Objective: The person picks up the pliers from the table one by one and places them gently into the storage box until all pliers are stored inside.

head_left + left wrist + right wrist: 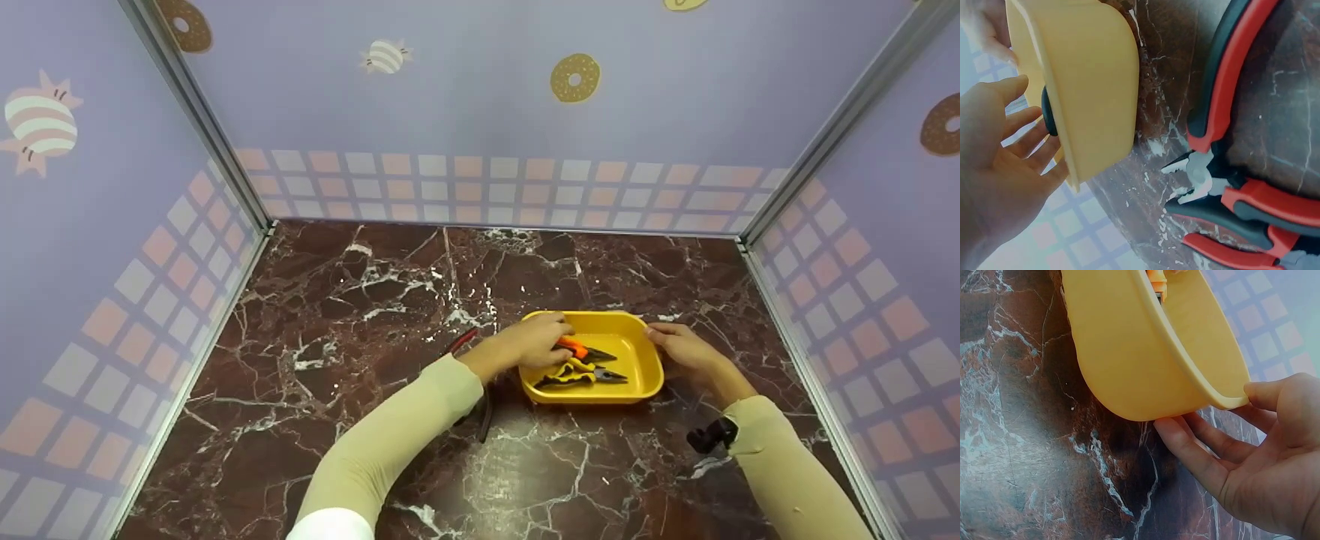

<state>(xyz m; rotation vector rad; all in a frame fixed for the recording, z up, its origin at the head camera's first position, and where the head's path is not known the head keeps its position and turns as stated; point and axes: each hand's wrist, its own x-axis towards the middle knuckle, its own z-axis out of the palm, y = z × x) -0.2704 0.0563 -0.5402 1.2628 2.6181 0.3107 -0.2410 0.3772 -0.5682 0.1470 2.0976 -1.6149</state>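
A yellow plastic basin (645,379) stands on the dark marbled surface. Inside lie orange-handled pliers (574,347) and yellow-and-black pliers (574,373), their jaws pointing right. My left hand (541,341) reaches over the basin's left rim, right at the orange handles. In the left wrist view the left hand (1010,135) has its thumb and fingers spread apart, and a dark handle end (1049,115) shows between fingertips and rim. At the basin's right end, my right hand (1258,444) pinches it, thumb on the rim (1235,402) and fingers against the outer wall underneath.
Red-and-black pliers (1202,174) lie on the surface left of the basin, with another red-handled tool (1230,253) close by. My left forearm partly hides them in the head view. Patterned panels (480,187) enclose the back and both sides.
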